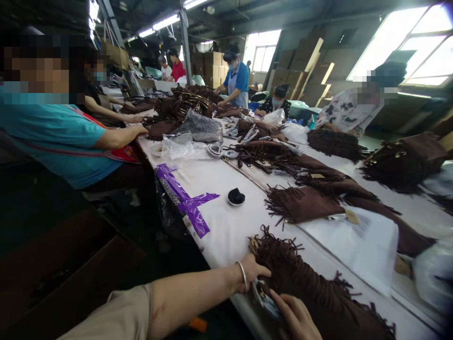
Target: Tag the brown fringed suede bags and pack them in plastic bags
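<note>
A brown fringed suede bag [311, 288] lies on the white table [226, 226] right in front of me. My left hand [253, 271], with a silver bangle at the wrist, grips the bag's near edge, its fingers curled into the fringe. My right hand [297, 318] sits at the bottom of the view, fingers closed around a small bluish-grey item [264, 295] pressed against the bag; I cannot make out what it is.
More brown fringed bags [300, 203] lie along the table, with white paper sheets [357, 236], a small dish holding something black [236, 197], purple tape [187, 200] and clear plastic bags [184, 148]. Several co-workers stand at both sides. Cardboard boxes [307, 66] are stacked at the back.
</note>
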`<state>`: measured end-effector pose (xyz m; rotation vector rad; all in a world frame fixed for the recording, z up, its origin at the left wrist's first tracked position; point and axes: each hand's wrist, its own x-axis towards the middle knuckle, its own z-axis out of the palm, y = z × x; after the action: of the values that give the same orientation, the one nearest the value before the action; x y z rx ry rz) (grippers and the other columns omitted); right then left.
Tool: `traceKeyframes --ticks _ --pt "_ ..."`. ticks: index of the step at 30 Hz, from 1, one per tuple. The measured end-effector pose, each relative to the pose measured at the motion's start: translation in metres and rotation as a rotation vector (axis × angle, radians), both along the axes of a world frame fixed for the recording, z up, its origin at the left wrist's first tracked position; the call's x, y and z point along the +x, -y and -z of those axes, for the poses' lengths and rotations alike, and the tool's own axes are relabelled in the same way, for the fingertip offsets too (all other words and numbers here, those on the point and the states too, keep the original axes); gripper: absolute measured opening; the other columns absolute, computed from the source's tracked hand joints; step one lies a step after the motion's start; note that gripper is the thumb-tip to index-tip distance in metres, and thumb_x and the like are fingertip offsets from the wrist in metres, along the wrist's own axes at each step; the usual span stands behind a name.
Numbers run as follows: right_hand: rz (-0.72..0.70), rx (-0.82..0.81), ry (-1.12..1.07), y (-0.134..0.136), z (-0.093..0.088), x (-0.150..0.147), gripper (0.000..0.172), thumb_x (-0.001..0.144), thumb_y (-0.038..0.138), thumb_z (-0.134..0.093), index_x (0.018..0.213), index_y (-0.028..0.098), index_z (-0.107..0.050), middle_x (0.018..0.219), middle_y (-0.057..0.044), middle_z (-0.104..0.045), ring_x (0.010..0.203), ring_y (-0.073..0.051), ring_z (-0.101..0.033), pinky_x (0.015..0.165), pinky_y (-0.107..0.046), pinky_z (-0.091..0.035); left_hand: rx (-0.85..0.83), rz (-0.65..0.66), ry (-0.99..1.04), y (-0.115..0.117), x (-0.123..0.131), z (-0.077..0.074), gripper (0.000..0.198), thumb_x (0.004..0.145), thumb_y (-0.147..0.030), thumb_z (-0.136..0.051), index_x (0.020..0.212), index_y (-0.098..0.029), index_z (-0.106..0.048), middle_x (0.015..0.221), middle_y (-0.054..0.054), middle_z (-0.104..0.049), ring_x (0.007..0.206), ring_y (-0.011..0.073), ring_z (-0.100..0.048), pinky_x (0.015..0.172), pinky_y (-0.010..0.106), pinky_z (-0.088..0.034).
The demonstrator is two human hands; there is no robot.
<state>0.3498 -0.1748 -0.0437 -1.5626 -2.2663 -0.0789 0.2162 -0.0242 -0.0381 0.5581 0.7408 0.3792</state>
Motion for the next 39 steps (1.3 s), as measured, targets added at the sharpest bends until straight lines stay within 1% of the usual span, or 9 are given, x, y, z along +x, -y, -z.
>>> traceKeyframes --ticks 3,5,7,10,13,19,34,37,39 --pt "-0.007 0.013 -0.006 -0.001 0.0 0.0 0.081 0.07 0.011 -0.054 0.144 0.024 -0.025 0.098 -0.006 -0.064 0.087 -0.018 -0.065 0.077 -0.022 -0.055 -0.01 -0.114 0.055 0.002 0.003 -0.007 0.038 0.074 -0.042 -0.066 0.097 -0.012 -0.065 0.082 0.009 -0.069 0.072 0.0221 -0.066 0.069 0.034 -0.053" --pt "0.006 0.008 -0.039 0.0 -0.002 0.0 0.078 0.07 0.011 -0.053 0.143 0.025 -0.028 0.099 -0.006 -0.065 0.088 -0.018 -0.065 0.076 -0.022 -0.056 -0.149 -0.057 0.172 0.002 -0.001 -0.011 0.062 0.08 -0.067 -0.048 0.098 -0.01 -0.065 0.086 0.013 -0.069 0.077 0.0257 -0.067 0.071 0.038 -0.054" --pt "0.025 0.006 -0.08 0.002 -0.004 -0.001 0.074 0.073 0.012 -0.052 0.142 0.027 -0.031 0.1 -0.005 -0.065 0.088 -0.019 -0.065 0.076 -0.023 -0.056 -0.313 0.05 0.301 0.001 -0.007 -0.011 0.072 0.078 -0.074 -0.042 0.095 -0.008 -0.065 0.083 0.015 -0.069 0.076 0.0278 -0.067 0.07 0.041 -0.054" --pt "0.023 0.019 -0.115 0.003 -0.006 -0.002 0.068 0.075 0.014 -0.051 0.139 0.03 -0.036 0.098 -0.003 -0.066 0.087 -0.019 -0.065 0.075 -0.023 -0.056 -0.409 0.131 0.329 0.002 -0.01 -0.003 0.045 0.083 -0.049 -0.056 0.093 -0.006 -0.065 0.077 0.014 -0.069 0.07 0.0239 -0.067 0.069 0.036 -0.054" --pt "0.007 0.029 -0.091 0.003 -0.005 -0.002 0.071 0.074 0.014 -0.053 0.141 0.028 -0.033 0.097 -0.003 -0.066 0.086 -0.018 -0.065 0.075 -0.022 -0.055 -0.448 0.1 0.237 -0.003 -0.002 0.003 0.027 0.084 -0.029 -0.054 0.091 -0.005 -0.065 0.074 0.014 -0.069 0.064 0.0219 -0.067 0.069 0.033 -0.053" --pt "0.019 0.022 -0.003 0.002 0.002 0.001 0.079 0.071 0.014 -0.057 0.143 0.024 -0.027 0.1 -0.006 -0.064 0.089 -0.018 -0.065 0.078 -0.021 -0.055 -0.453 -0.039 0.401 -0.024 0.016 -0.012 0.034 0.085 -0.033 -0.047 0.094 -0.006 -0.066 0.082 0.013 -0.071 0.078 0.0262 -0.068 0.084 0.04 -0.05" --pt "0.013 0.072 -0.074 0.002 0.001 -0.013 0.064 0.073 0.012 -0.052 0.135 0.015 -0.039 0.101 -0.009 -0.06 0.092 -0.017 -0.06 0.081 -0.022 -0.053 -0.396 -0.278 0.443 -0.023 -0.012 -0.02 0.034 0.088 -0.027 -0.048 0.099 0.0 -0.065 0.09 0.016 -0.071 0.1 0.0266 -0.065 0.098 0.038 -0.043" --pt "0.035 0.086 -0.078 0.0 0.0 -0.017 0.058 0.076 0.013 -0.05 0.133 0.014 -0.042 0.101 -0.009 -0.06 0.093 -0.017 -0.059 0.082 -0.022 -0.052 -0.263 -0.339 0.393 -0.025 -0.017 -0.031 0.028 0.086 -0.023 -0.052 0.104 -0.005 -0.064 0.101 0.013 -0.07 0.108 0.0252 -0.06 0.103 0.039 -0.04" --pt "0.031 0.087 -0.077 -0.001 0.001 -0.022 0.056 0.076 0.012 -0.049 0.132 0.012 -0.043 0.1 -0.009 -0.06 0.092 -0.016 -0.059 0.082 -0.021 -0.052 0.013 -0.315 0.35 -0.021 -0.019 -0.04 0.03 0.086 -0.024 -0.054 0.112 -0.01 -0.062 0.115 0.011 -0.065 0.118 0.0248 -0.054 0.108 0.04 -0.035"
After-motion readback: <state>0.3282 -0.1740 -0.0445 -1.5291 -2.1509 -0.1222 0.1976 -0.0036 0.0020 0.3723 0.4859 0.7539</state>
